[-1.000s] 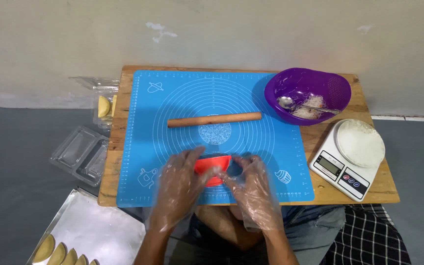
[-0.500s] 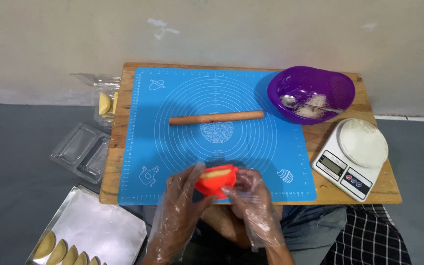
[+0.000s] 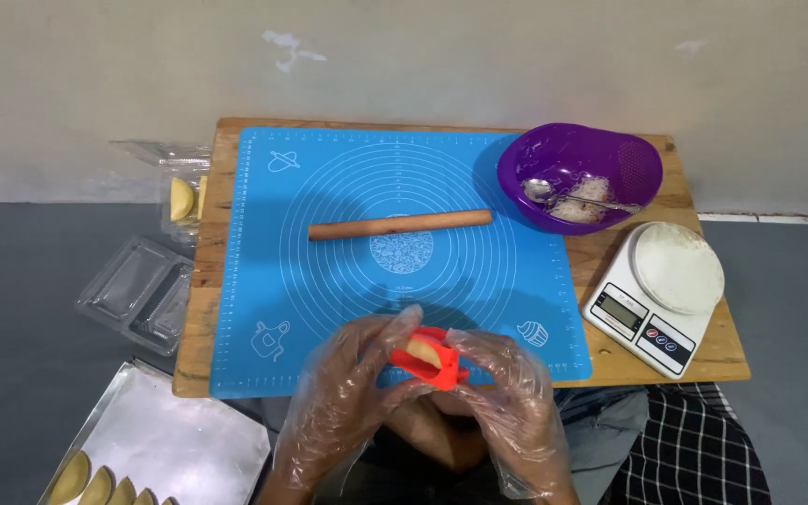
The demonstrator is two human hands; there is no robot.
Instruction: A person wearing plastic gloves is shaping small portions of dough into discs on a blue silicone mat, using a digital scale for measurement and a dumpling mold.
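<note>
Over the near edge of the blue mat (image 3: 348, 309), a red folding mould (image 3: 430, 360) sits clasped between both gloved hands.

The left hand (image 3: 348, 397) and right hand (image 3: 502, 393) close around the mould, pale dough showing at its open seam, probably held up so the halves can be squeezed. Beyond lie a wooden rolling pin (image 3: 400, 224), a purple bowl (image 3: 580, 176) with a spoon, and a white kitchen scale (image 3: 655, 296); a tray (image 3: 170, 449) of shaped pieces waits lower left.
</note>
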